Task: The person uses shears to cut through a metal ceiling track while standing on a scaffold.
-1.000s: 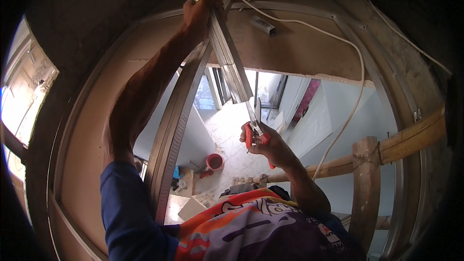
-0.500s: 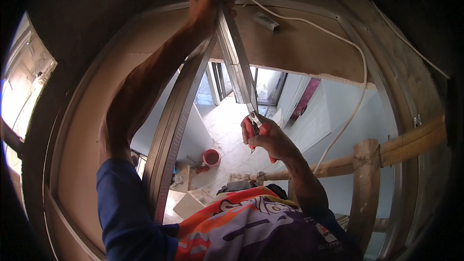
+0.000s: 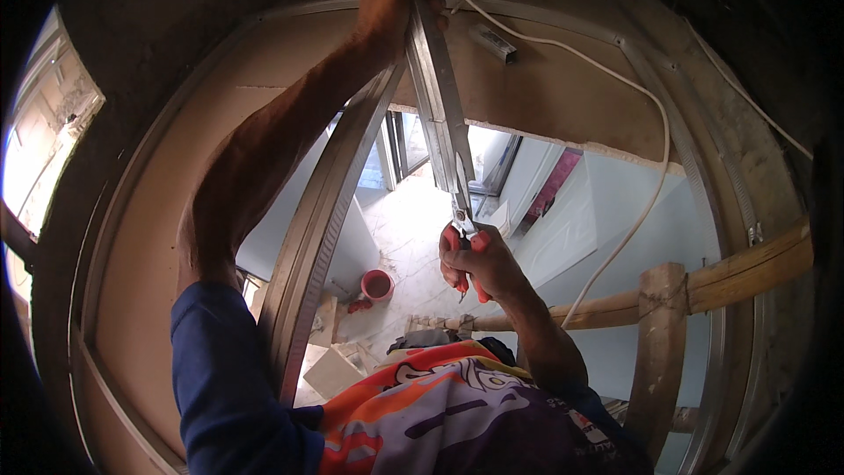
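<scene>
My left hand [image 3: 391, 16] is closed around a long silvery metal channel [image 3: 437, 97] near the top of the view. The channel slants down toward the middle, over the bright opening below. At its lower end, my right hand [image 3: 489, 262] grips a pair of tin snips [image 3: 479, 242] with red handles. The metal jaws of the snips meet the channel's end edge; how deep they reach into it is hard to see. Beside the held piece, a second metal channel [image 3: 330, 185] runs from the upper middle down to the lower left.
Far below lies a pale tiled floor [image 3: 413, 255] with a red bucket [image 3: 377, 285]. Wooden poles [image 3: 743, 277] cross at the right. A white cable [image 3: 655, 105] loops down on the right. A short metal offcut [image 3: 494, 42] lies on the brown board [image 3: 545, 88].
The snips' red handles have come closer together at their lower ends. The held channel and my left hand have shifted slightly right in the view.
</scene>
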{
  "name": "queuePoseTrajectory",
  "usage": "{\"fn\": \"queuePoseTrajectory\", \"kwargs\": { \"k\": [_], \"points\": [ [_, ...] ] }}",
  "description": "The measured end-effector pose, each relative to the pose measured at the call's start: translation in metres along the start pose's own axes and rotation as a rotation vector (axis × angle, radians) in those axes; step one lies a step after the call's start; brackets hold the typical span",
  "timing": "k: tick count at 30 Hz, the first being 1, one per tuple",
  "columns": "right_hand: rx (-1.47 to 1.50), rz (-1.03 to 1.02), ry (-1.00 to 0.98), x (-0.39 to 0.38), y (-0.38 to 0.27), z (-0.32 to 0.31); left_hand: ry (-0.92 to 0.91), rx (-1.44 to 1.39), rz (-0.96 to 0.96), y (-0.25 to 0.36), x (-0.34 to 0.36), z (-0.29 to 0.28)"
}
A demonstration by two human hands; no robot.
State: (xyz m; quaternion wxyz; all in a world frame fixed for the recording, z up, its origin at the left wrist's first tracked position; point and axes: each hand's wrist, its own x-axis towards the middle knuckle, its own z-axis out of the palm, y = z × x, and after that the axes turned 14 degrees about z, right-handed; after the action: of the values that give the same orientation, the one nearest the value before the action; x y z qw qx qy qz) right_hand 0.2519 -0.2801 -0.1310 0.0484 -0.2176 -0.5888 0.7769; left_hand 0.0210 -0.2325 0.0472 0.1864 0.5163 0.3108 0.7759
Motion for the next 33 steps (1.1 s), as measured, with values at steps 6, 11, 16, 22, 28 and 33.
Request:
{"fn": "queuePoseTrajectory", "kwargs": {
  "k": [6,11,16,22,28,33],
  "points": [
    [0.045,-0.032,0.006,-0.002,0.004,0.002,-0.032,-0.046,0.035,-0.001,-0.001,0.004],
    [-0.043,-0.1,0.078,0.01,0.001,0.001,-0.035,0.05,-0.005,0.007,-0.005,0.006],
    [-0.297,-0.153,0.309,0.018,0.01,-0.005,-0.021,0.113,0.019,0.006,-0.003,0.001],
    [-0.594,-0.351,0.67,0.022,0.02,-0.013,0.058,0.465,0.048,0.0,0.006,0.029],
    [-0.807,-0.369,0.704,0.006,0.011,0.012,0.187,0.345,0.104,0.006,0.011,-0.007],
    [-0.486,-0.277,0.412,0.002,0.026,-0.003,0.125,0.15,0.04,0.004,0.023,-0.019]
  ]
}}
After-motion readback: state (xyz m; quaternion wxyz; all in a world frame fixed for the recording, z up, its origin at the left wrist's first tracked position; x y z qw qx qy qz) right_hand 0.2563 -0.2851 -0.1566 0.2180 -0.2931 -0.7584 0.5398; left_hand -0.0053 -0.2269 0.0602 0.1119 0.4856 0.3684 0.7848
